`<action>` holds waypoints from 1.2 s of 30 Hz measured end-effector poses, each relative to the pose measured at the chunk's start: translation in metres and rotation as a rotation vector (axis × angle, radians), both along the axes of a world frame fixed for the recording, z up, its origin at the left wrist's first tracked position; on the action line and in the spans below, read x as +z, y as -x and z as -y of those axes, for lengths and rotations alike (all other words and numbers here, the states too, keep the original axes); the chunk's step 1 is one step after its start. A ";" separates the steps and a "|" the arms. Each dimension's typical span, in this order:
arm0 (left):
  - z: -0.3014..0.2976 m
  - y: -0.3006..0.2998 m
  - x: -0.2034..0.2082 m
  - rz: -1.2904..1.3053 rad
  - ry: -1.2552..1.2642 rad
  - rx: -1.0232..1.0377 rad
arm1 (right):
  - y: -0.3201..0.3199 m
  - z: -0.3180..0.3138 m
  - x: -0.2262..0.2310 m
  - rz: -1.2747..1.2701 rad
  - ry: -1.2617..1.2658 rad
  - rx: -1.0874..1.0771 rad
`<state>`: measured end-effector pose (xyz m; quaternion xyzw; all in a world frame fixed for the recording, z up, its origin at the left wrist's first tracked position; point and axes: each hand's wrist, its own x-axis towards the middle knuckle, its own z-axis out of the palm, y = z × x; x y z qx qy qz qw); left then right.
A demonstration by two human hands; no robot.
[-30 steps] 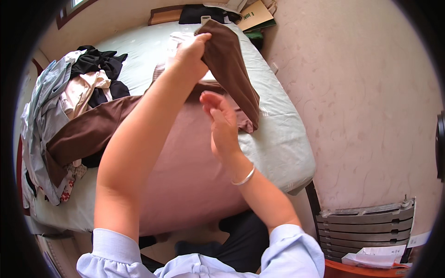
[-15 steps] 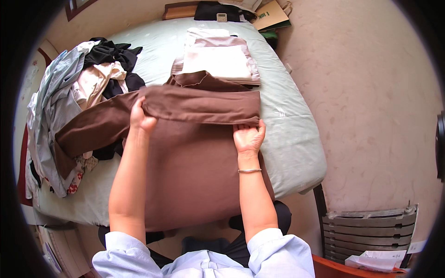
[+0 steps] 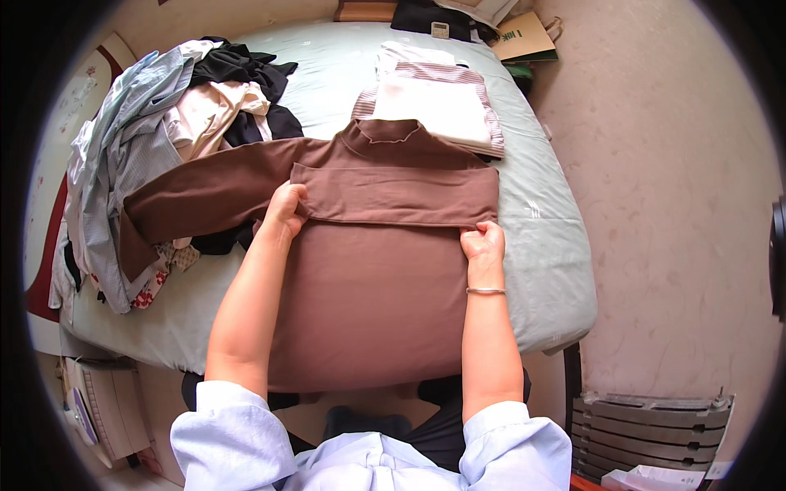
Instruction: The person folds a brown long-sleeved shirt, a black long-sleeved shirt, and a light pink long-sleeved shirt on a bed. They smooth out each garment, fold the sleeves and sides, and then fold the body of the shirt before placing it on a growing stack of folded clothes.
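Note:
A brown high-necked top (image 3: 372, 307) lies spread on the bed, its collar pointing away from me and its hem at the near edge. Its right sleeve is folded flat across the chest as a wide band. My left hand (image 3: 286, 209) is closed on the cuff end of that sleeve. At the band's lower right corner, my right hand (image 3: 483, 240) pinches the fabric; a bracelet circles that wrist. The other sleeve (image 3: 217, 180) stretches out to the left, its end lying against a heap of clothes.
The heap of loose clothes (image 3: 155, 123), grey, black and cream, covers the bed's left side. Beyond the collar sits a stack of folded white and striped clothes (image 3: 434, 102). A small calculator-like device (image 3: 440, 30) rests on black cloth at the far end. Pale green sheet (image 3: 540, 245) shows at right.
Both hands have lowered the folded sleeve onto the chest, where it now lies flatter and straighter. The collar has come into fuller view. The whole view has shifted, with things appearing further right.

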<state>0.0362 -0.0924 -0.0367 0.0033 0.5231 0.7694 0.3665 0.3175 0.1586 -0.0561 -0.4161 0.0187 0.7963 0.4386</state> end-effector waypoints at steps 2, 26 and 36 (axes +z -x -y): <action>-0.009 -0.002 0.000 -0.046 0.016 -0.028 | -0.005 -0.001 0.001 -0.118 -0.113 0.076; -0.006 -0.042 0.033 -1.563 0.490 0.216 | -0.071 0.053 0.026 0.186 -0.490 0.170; -0.152 -0.219 0.011 -1.702 -0.003 -0.450 | -0.086 0.004 0.016 1.436 -1.694 0.549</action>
